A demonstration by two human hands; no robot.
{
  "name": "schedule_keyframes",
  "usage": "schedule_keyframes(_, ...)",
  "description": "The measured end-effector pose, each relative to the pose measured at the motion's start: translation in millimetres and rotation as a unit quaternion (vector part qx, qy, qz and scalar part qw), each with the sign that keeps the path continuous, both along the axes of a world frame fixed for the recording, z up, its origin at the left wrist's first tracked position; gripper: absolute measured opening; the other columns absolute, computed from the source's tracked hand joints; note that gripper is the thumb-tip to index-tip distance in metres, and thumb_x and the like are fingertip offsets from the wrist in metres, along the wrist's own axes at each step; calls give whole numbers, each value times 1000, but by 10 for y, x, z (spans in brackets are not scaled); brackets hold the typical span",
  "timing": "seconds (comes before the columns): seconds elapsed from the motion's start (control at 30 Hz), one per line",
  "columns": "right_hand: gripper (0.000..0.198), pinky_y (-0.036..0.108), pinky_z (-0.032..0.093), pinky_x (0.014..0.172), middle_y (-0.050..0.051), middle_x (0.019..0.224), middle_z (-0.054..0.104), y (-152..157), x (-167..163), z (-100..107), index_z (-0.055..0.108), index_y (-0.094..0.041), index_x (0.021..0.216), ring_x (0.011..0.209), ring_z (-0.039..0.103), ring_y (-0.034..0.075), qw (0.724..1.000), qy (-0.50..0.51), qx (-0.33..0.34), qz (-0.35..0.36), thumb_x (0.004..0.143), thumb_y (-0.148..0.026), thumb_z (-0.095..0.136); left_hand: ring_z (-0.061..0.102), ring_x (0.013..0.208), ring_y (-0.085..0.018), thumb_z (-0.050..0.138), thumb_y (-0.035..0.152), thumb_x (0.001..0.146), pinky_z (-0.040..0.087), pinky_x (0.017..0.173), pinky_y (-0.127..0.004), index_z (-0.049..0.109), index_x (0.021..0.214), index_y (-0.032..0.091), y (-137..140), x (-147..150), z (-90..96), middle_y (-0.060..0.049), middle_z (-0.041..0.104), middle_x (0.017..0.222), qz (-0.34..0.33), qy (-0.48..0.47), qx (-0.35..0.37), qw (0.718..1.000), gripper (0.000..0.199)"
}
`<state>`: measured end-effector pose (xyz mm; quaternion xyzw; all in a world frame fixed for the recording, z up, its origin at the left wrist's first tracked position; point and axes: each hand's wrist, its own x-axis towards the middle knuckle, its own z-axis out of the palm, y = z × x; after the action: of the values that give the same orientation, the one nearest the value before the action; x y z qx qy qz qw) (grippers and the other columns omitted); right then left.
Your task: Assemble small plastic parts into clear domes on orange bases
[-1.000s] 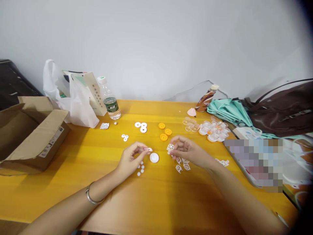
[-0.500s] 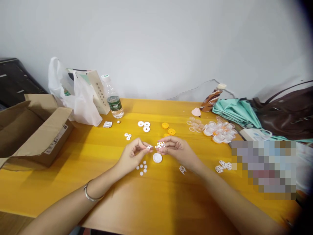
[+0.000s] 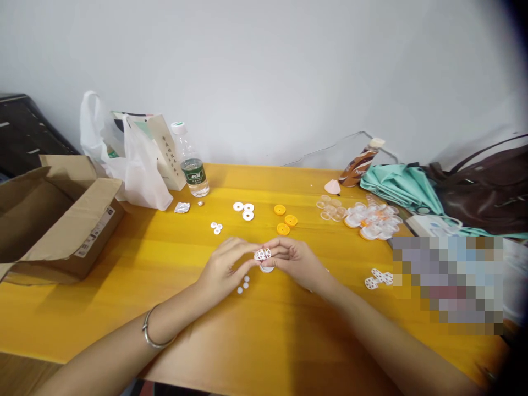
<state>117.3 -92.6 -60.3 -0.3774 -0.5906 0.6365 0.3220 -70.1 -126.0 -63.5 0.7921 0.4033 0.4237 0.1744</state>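
Over the middle of the table my two hands meet at the fingertips. My right hand pinches a white spoked plastic piece. My left hand is closed on a small white plastic part at the left side of that piece; fingers hide most of it, and I cannot tell whether the two are joined. Just beneath the fingers a round white disc shows in part. Several small white dots lie under my left hand, some hidden by it. Another small white piece is almost covered by my right wrist.
Beyond my hands lie white rings, small white caps and orange discs. Clear and orange round cases and spoked pieces lie right. A cardboard box, plastic bag and water bottle stand left.
My hands have come together, bringing the small white part against the spoked piece. My left hand now covers more of the white dots, and my right wrist covers the loose piece below it.
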Motion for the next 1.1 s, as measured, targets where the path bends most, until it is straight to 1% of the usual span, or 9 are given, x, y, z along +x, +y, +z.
schedule_keyframes(0.1, 24, 30, 50, 69, 1, 76, 70, -10, -9, -17, 62, -20, 83, 70, 65, 15, 1000, 10, -10, 10, 62, -27, 72, 57, 80, -15, 55, 21, 83, 46, 72, -28, 58, 109, 23, 7, -6, -13, -5, 63, 88, -16, 11, 15, 1000, 27)
schedule_keyframes(0.23, 22, 29, 49, 72, 2, 82, 70, 1, -3, -25, 65, -20, 87, 73, 64, 14, 999, 38, -22, 31, 66, -27, 69, 56, 82, -14, 52, 17, 84, 47, 73, -27, 56, 112, 22, 3, -8, -16, -6, 61, 90, -31, 10, 11, 999, 29)
schedule_keyframes(0.33, 23, 27, 48, 73, 2, 85, 70, 8, 2, -23, 67, -20, 91, 75, 63, 13, 998, 43, -31, 45, 69, -26, 68, 56, 83, -13, 53, 16, 83, 47, 74, -26, 57, 111, 23, 2, -4, -8, -5, 59, 90, -24, -4, -8, 1000, 29)
schedule_keyframes(0.5, 24, 24, 47, 71, 0, 80, 70, 4, -1, -31, 69, -21, 92, 72, 62, 11, 997, 49, -44, 51, 68, -24, 69, 56, 83, -15, 55, 21, 82, 49, 74, -28, 59, 106, 23, -5, 13, -13, -5, 57, 89, -23, -4, -24, 999, 24)
schedule_keyframes(0.63, 26, 25, 48, 70, 1, 80, 71, 9, 5, -43, 69, -20, 93, 71, 63, 12, 996, 52, -59, 49, 67, -26, 70, 58, 82, -16, 52, 25, 83, 52, 71, -30, 60, 102, 22, -28, 33, -20, -5, 56, 90, -4, -8, -60, 998, 21)
schedule_keyframes(0.73, 27, 26, 48, 73, 3, 84, 71, 23, 21, -45, 69, -20, 94, 76, 63, 13, 995, 48, -57, 66, 68, -27, 69, 58, 81, -16, 53, 26, 83, 53, 68, -29, 61, 101, 21, -42, 45, -10, -4, 56, 88, 6, -11, -76, 997, 20)
schedule_keyframes(0.83, 28, 26, 47, 77, 4, 90, 71, 39, 40, -44, 68, -20, 96, 81, 63, 14, 994, 41, -55, 89, 69, -26, 68, 58, 80, -16, 53, 25, 82, 53, 66, -28, 61, 99, 21, -46, 51, 1, -4, 55, 88, 10, -10, -83, 996, 19)
schedule_keyframes(0.97, 28, 27, 46, 80, 4, 94, 71, 51, 63, -28, 67, -21, 97, 85, 64, 14, 991, 44, -69, 107, 70, -26, 68, 58, 77, -14, 55, 23, 81, 53, 63, -27, 61, 97, 21, -40, 51, -3, -4, 55, 87, 8, -13, -87, 996, 18)
schedule_keyframes(1.1, 29, 28, 46, 81, 4, 94, 71, 54, 76, 5, 66, -20, 99, 88, 64, 15, 989, 45, -71, 124, 70, -26, 67, 58, 79, -15, 55, 23, 81, 53, 65, -28, 62, 98, 22, -27, 49, -26, -4, 55, 87, 5, -15, -82, 997, 18)
